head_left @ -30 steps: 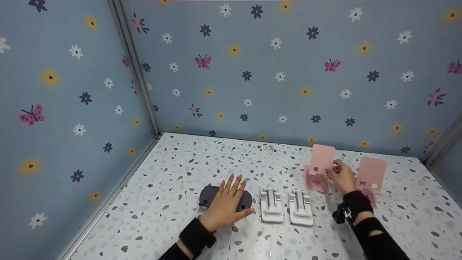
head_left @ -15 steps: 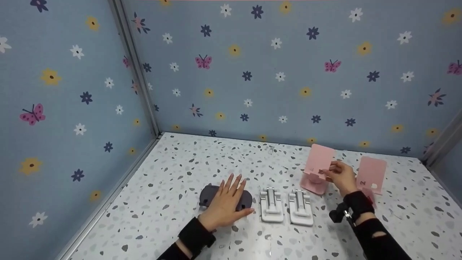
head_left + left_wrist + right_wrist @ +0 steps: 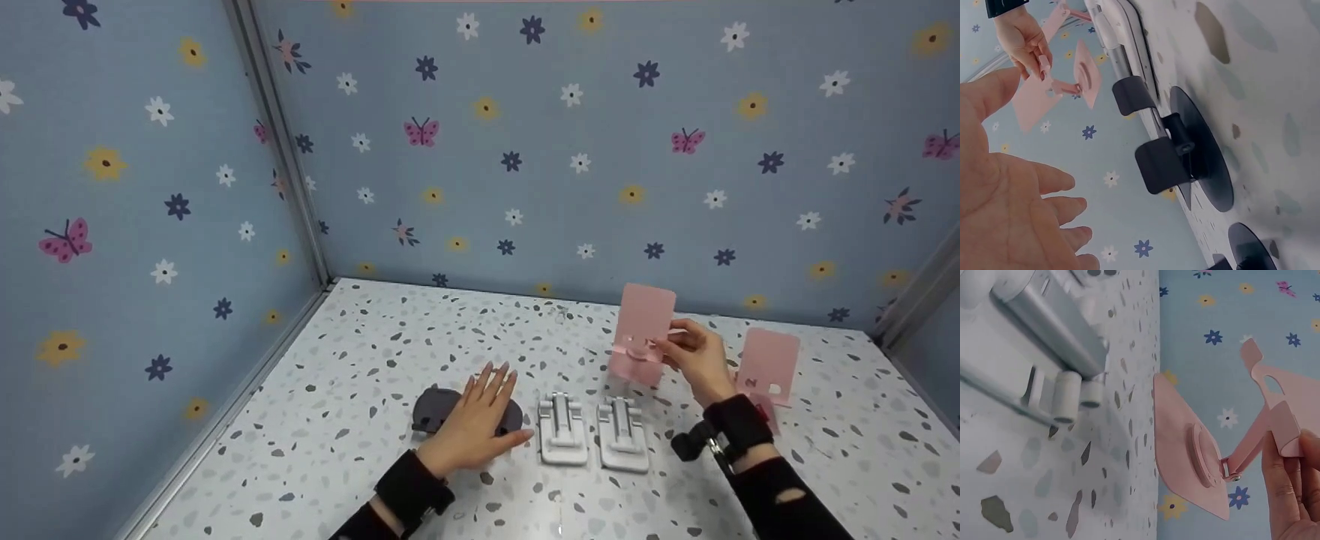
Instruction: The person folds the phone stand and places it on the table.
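Note:
My right hand (image 3: 697, 360) pinches a pink phone stand (image 3: 646, 315) by the lower right corner of its upright plate. In the right wrist view, thumb and fingers grip a small front lip of the stand (image 3: 1285, 427), its base plate (image 3: 1179, 433) hanging tilted on the hinged arm. My left hand (image 3: 472, 431) is spread, palm down, over dark grey phone stands (image 3: 433, 409) and covers part of them. The left wrist view has one dark stand (image 3: 1204, 152) on the table, apart from the palm (image 3: 1010, 208), and part of another (image 3: 1249, 247) below it.
Two folded white phone stands (image 3: 562, 439) lie side by side between the hands. A second pink phone stand (image 3: 772, 360) stands upright to the right, behind the right wrist. Blue flowered walls (image 3: 465, 172) close off the speckled table (image 3: 360, 337) at back and left.
My right hand has turned the pink phone stand and carried it leftward and up from its earlier spot. The left hand stays nearly still over the dark stands.

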Demonstrator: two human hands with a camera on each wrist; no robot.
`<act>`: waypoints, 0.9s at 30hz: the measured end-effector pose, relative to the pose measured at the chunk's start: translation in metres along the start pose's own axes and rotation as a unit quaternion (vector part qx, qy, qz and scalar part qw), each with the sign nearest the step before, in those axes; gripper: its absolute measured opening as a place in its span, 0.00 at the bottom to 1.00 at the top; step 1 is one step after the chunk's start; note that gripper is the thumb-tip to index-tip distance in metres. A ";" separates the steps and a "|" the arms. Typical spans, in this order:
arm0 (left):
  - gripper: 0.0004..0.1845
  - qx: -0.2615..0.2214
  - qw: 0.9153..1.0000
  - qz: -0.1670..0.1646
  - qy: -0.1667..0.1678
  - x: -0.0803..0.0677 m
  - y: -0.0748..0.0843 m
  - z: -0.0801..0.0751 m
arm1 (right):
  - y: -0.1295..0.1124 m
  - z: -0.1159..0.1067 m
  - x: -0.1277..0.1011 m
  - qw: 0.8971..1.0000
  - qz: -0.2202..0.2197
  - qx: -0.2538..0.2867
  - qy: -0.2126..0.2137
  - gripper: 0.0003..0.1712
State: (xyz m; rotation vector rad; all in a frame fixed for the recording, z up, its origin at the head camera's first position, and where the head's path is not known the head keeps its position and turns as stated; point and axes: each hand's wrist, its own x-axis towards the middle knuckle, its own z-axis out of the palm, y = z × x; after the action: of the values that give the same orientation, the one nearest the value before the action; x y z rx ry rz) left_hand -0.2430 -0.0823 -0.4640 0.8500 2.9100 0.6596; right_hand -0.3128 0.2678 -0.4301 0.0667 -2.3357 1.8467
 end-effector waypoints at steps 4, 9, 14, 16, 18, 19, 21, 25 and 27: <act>0.47 -0.022 1.000 0.005 0.004 0.007 0.003 -0.001 | -0.010 0.011 -0.004 0.999 -0.014 0.024 -0.018 0.19; 0.46 -0.116 0.993 0.003 -0.011 0.012 0.005 -0.001 | -0.017 0.026 -0.011 0.997 -0.038 0.057 -0.048 0.18; 0.48 -0.227 0.973 -0.009 -0.025 0.015 0.009 -0.001 | -0.023 0.036 -0.020 0.993 -0.043 0.065 -0.086 0.16; 0.48 -0.267 0.963 -0.013 -0.023 0.017 0.011 -0.001 | -0.025 0.040 -0.023 0.992 -0.044 0.065 -0.098 0.16; 0.47 -0.311 0.950 -0.023 -0.023 0.019 0.013 0.000 | -0.026 0.043 -0.026 0.990 -0.046 0.072 -0.109 0.15; 0.47 -0.336 0.941 -0.030 -0.025 0.021 0.013 0.001 | -0.027 0.045 -0.028 0.989 -0.046 0.075 -0.114 0.15; 0.44 -0.390 0.919 -0.048 -0.029 0.024 0.014 0.002 | -0.028 0.048 -0.030 0.987 -0.051 0.081 -0.127 0.16; 0.40 -0.496 0.865 -0.067 -0.041 0.032 0.013 0.003 | -0.029 0.052 -0.034 0.982 -0.059 0.092 -0.155 0.15; 0.39 -0.536 0.841 -0.066 -0.041 0.035 0.014 0.004 | -0.030 0.054 -0.036 0.979 -0.065 0.095 -0.168 0.15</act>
State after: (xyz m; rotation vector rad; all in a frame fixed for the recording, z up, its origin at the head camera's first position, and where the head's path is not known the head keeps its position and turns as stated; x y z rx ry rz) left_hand -0.2658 -0.0520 -0.4588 0.4614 1.9167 1.8539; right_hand -0.2786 0.2060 -0.4193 0.5838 -2.2776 2.1249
